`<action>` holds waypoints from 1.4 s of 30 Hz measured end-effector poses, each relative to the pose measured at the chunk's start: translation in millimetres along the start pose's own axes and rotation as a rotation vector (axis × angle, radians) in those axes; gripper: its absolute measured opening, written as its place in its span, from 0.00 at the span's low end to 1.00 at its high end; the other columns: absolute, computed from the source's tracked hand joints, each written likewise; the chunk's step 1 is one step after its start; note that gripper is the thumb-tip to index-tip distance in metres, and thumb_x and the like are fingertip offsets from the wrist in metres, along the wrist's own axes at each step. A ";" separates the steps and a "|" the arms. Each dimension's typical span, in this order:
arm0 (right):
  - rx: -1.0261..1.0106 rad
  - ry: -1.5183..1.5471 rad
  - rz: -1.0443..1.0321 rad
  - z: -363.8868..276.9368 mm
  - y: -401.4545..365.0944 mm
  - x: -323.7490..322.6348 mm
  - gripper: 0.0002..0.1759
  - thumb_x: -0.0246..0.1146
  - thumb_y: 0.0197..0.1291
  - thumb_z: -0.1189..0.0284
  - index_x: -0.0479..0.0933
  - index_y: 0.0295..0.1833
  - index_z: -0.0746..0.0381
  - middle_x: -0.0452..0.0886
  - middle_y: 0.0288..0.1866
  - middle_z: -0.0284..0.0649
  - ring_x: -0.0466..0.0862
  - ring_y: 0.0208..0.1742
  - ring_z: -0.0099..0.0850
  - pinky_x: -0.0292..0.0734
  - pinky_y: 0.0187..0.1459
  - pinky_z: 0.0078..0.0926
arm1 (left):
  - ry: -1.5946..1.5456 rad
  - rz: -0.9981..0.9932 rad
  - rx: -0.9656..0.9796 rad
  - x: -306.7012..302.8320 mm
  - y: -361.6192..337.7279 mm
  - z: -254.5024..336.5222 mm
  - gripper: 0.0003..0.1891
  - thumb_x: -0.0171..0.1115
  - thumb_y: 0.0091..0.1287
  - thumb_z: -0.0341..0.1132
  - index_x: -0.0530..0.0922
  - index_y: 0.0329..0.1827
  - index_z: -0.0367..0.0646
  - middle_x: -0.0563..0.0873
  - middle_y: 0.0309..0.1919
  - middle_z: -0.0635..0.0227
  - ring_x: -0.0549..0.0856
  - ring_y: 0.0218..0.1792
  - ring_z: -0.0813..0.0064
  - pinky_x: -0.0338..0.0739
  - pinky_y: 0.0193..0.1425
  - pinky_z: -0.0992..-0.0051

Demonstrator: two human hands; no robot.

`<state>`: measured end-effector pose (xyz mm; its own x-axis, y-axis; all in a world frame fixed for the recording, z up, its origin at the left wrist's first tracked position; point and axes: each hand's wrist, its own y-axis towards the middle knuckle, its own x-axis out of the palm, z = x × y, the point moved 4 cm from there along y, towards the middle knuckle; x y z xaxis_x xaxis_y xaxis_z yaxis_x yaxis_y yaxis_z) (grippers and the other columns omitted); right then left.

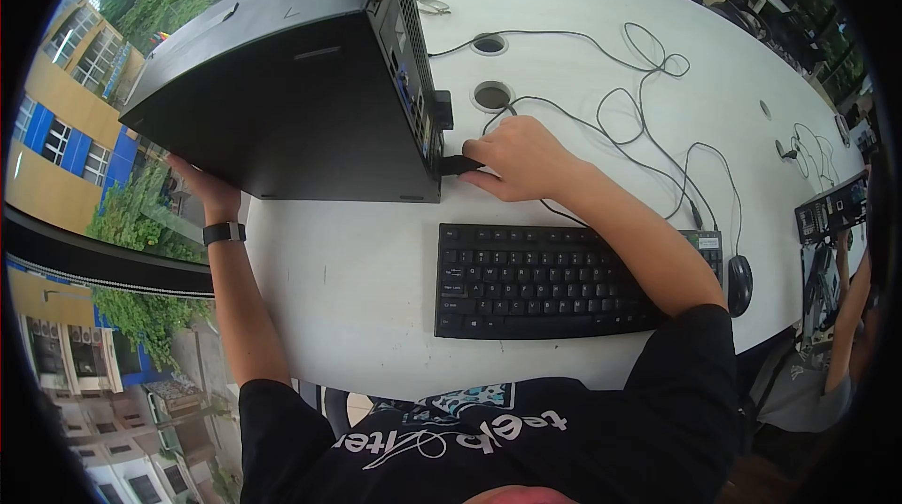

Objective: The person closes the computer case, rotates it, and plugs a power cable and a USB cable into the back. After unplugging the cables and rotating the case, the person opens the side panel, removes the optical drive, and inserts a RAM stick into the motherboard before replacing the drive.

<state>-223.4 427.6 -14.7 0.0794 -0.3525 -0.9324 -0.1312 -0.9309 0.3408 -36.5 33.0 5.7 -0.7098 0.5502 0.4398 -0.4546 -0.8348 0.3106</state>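
A black computer tower stands at the left of the white table, its port side facing right. My right hand pinches a black plug against the lower part of that port side; whether it is fully seated cannot be made out. My left hand is at the tower's lower left edge, most of its fingers hidden behind the case. Below my right forearm lies a black keyboard, partly covered by the arm.
A black mouse sits right of the keyboard. Thin cables loop across the table near two round cable holes. At the far right, another person's arm is beside an opened device. A window borders the left side.
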 end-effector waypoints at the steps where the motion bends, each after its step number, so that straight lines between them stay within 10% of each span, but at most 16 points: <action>1: 0.009 0.008 -0.015 -0.6 0.7 -1.3 0.18 0.71 0.59 0.56 0.79 0.33 0.60 0.76 0.18 0.39 0.76 0.22 0.44 0.69 0.29 0.40 | 0.003 0.006 -0.002 3.2 -2.2 1.7 0.40 0.37 0.76 0.71 0.57 0.83 0.56 0.64 0.79 0.69 0.65 0.78 0.61 0.59 0.81 0.57; 42: 0.082 0.153 0.042 -12.1 9.2 -3.8 0.15 0.70 0.59 0.58 0.81 0.34 0.60 0.72 0.12 0.39 0.77 0.17 0.44 0.69 0.23 0.39 | 0.044 0.048 -0.011 13.6 -7.0 5.7 0.43 0.33 0.76 0.73 0.60 0.82 0.51 0.68 0.77 0.67 0.69 0.76 0.60 0.63 0.79 0.58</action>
<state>-212.9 419.3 -6.6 0.2205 -0.4073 -0.8863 -0.2170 -0.9063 0.3625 -39.9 46.4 14.3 -0.7538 0.5080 0.4168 -0.4249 -0.8607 0.2806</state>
